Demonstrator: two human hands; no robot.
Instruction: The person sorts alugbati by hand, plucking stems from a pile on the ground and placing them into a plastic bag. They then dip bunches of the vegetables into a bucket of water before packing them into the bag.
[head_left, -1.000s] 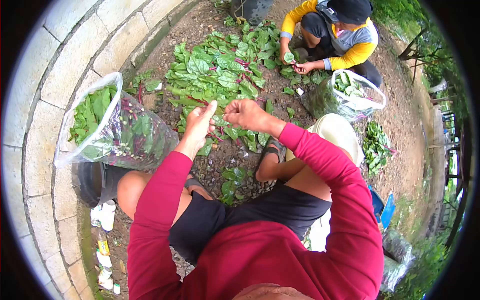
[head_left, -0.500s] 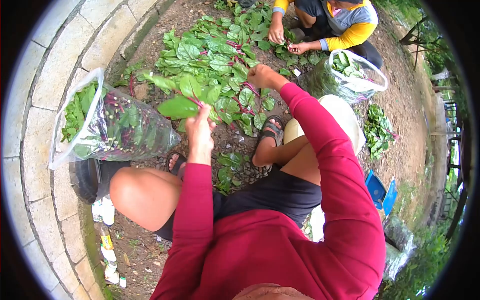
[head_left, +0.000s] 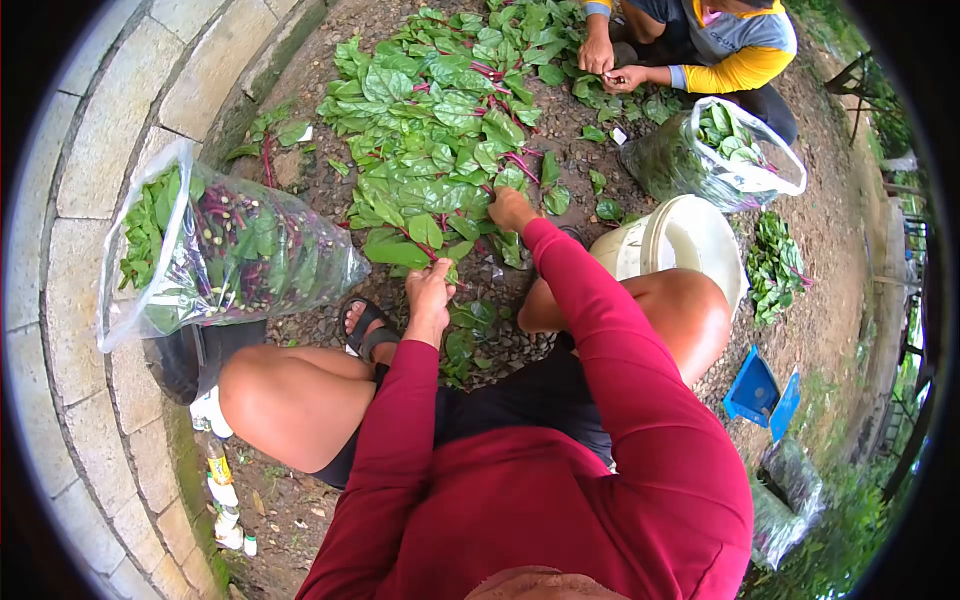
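Note:
My left hand [head_left: 428,292] is closed on the red stem of a leafy sprig [head_left: 400,246] with big green leaves, held low over the dirt in front of my knees. Further out, my right hand [head_left: 510,208] rests down in a wide pile of green leaves with red stems [head_left: 440,110] spread on the ground; its fingers are buried among the leaves, so whether it grips anything is unclear. A clear plastic bag [head_left: 215,255] stuffed with the same leaves lies to my left, close to my left hand.
A person in yellow sleeves [head_left: 745,65] squats across the pile, both hands on a leaf. Beside them stands another leaf-filled plastic bag [head_left: 715,150]. A white bucket [head_left: 680,245] sits by my right knee. Stone paving [head_left: 90,130] curves along the left; small bottles [head_left: 220,480] lie there.
My left hand came down and toward me with the sprig it held. My right hand reached lower into the leaf pile. The view tipped forward, so the other person sits higher in frame.

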